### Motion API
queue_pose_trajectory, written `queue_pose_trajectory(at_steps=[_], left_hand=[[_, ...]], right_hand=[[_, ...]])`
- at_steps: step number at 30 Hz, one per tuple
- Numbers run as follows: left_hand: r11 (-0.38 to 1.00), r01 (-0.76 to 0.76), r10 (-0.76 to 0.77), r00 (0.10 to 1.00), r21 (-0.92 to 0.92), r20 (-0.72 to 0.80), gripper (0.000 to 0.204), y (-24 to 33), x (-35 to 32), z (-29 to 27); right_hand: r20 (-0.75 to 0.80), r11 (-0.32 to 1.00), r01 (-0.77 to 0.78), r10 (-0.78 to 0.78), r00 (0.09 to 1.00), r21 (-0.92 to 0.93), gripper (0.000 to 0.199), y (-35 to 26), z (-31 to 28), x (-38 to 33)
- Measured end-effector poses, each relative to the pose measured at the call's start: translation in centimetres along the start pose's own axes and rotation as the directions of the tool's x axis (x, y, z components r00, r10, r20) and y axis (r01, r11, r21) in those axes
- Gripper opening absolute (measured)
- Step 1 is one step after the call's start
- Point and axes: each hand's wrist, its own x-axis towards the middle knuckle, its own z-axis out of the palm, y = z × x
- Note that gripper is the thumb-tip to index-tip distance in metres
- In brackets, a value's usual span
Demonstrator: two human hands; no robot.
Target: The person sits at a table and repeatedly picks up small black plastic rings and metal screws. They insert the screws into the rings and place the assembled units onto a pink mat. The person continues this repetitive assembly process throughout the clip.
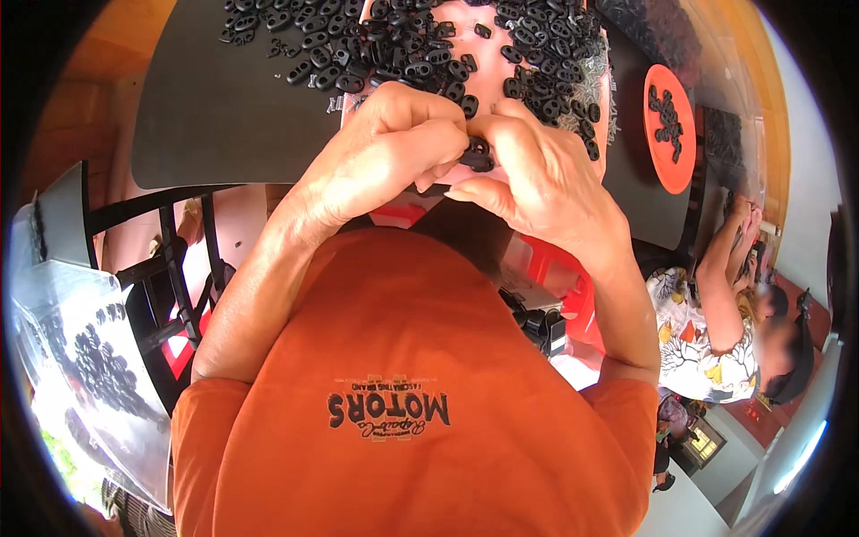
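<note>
I see the left hand (pixel 394 148) and right hand (pixel 550 174), nearly closed, pinching one black cord lock (pixel 479 161), apparently for steadiness.

One left hand (pixel 394 148) and one right hand (pixel 550 170) are showing, with at least one black piece (pixel 479 154) sitting between them. One dark desk (pixel 224 116) is carrying one pink tray (pixel 461 36) and dozens of loose black pieces (pixel 416 69), overlapping too much for an exact count. One orange dish (pixel 662 174) is holding one cluster, its pieces blurring together. At least one other person (pixel 707 358) is appearing.
</note>
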Motion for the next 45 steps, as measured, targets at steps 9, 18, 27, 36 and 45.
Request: queue_pose_trajectory(at_steps=[9, 18, 27, 36, 45], left_hand=[[0.998, 0.033, -0.032, 0.999, -0.049, 0.011, 0.023, 0.3, -0.6, -0.3], [0.999, 0.031, -0.03, 0.999, 0.018, -0.018, 0.024, 0.2, -0.6, 0.1], [1.0, 0.028, -0.028, 1.0, 0.007, 0.01, 0.024, -0.1, -0.8, -0.3], [0.997, -0.065, 0.064, 0.998, 0.038, 0.017, 0.022, -0.2, -0.6, 0.3], [0.993, -0.067, 0.065, 0.998, 0.099, 0.023, 0.024, -0.8, -0.4, 0.6]], right_hand=[[-0.06, 1.0, -0.018, 0.019, 0.998, 0.022, 0.036, -0.6, 0.2, -0.2], [-0.093, 0.995, 0.001, 0.008, 0.996, 0.096, 0.026, -0.6, 0.6, 0.1], [0.057, 0.846, -0.265, 0.27, 0.961, 0.462, 0.021, -0.3, -1.2, -0.8], [0.047, 0.772, -0.335, 0.37, 0.928, 0.539, 0.015, -1.4, 0.2, -1.2], [-0.33, 0.559, -0.784, 0.818, 0.47, 0.27, 0.025, 6.8, -8.5, -8.4]])
